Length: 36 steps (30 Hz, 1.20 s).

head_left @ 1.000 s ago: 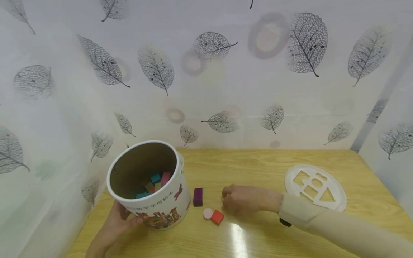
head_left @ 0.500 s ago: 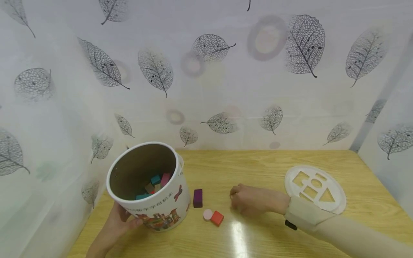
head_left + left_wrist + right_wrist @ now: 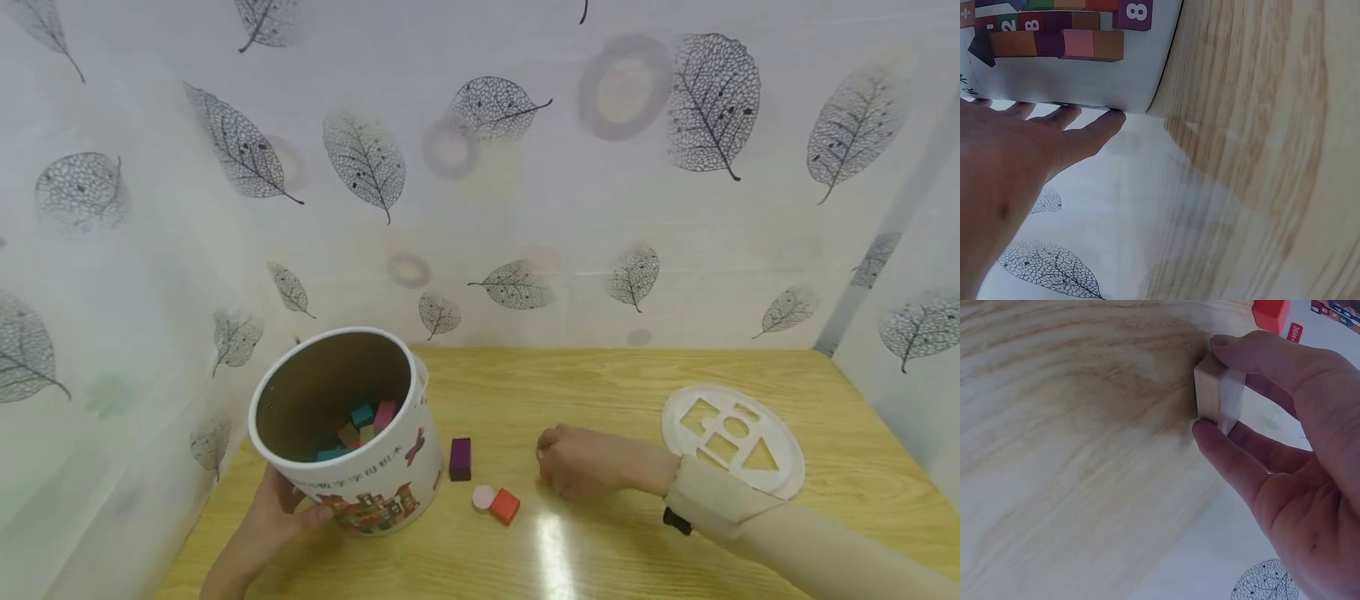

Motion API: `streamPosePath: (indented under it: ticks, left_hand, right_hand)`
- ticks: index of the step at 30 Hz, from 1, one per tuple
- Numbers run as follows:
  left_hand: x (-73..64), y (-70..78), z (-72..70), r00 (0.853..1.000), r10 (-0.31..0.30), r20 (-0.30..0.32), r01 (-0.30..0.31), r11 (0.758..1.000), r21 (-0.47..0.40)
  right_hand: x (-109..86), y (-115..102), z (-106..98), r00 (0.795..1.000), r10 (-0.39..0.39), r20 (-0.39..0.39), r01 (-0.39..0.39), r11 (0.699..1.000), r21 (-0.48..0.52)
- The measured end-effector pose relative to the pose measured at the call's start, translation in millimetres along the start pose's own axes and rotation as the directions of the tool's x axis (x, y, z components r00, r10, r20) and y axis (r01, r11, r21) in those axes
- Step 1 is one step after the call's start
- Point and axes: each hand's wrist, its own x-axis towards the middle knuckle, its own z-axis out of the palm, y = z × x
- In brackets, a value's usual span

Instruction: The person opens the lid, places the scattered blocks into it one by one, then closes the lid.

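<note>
A white bucket (image 3: 431, 467) with printed pictures stands on the left side of the table, its mouth facing up towards me. My left hand (image 3: 270, 525) rests against its left side, and in the left wrist view the spread fingers (image 3: 1094, 134) touch its wall. Near the table's middle my right hand (image 3: 596, 462) pinches a pale wooden block (image 3: 1210, 394) between thumb and fingers; the head view hides most of it. Left of that hand lie a red block (image 3: 505, 506), a light pink round block (image 3: 483, 498) and a purple rectangular block (image 3: 461, 459).
Several coloured blocks (image 3: 362, 416) lie inside the bucket. A white round board (image 3: 678, 417) with cut-out shapes lies at the right, beyond the right forearm. Leaf-patterned sheeting (image 3: 510, 217) stands behind the wooden table (image 3: 570, 375) and along its sides.
My right hand has moved slightly to the right, away from the red block, and then stays nearly still. The left hand and the bucket have kept their places.
</note>
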Motion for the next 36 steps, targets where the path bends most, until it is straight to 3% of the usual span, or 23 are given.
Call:
streamPosePath:
  ticks: [4,10,14,18,24,36]
  left_hand:
    - [0.2,1.9,0.8,1.000,-0.006,-0.009,0.006,1.000,0.031]
    - [0.0,3.8,2.5,1.000,-0.008,-0.018,0.009,1.000,0.025]
    - [-0.9,3.5,1.3,1.000,-0.016,-0.016,0.016,1.000,0.019]
    - [-1.9,0.7,-0.6,1.000,-0.007,-0.012,0.007,1.000,0.002]
    - [-1.7,-1.3,-1.4,1.000,0.002,0.000,-0.002,1.000,-0.013]
    - [0.4,2.2,-1.9,1.000,-0.014,0.003,0.014,1.000,0.024]
  right_hand:
    - [-1.4,3,-8,1.000,-0.016,-0.026,0.017,1.000,0.015]
    - [-3.1,5,-19,0.999,0.028,-0.032,-0.025,0.995,0.097]
    - [-1.7,5,-29,0.997,-0.040,-0.067,0.044,0.997,0.064]
    - [2.3,4,-50,0.994,-0.064,-0.086,0.068,0.996,0.053]
    - [5.8,2,-89,0.994,0.055,-0.095,-0.045,0.994,0.103]
    - [14.2,6,-135,0.987,0.012,-0.160,-0.001,0.998,0.070]
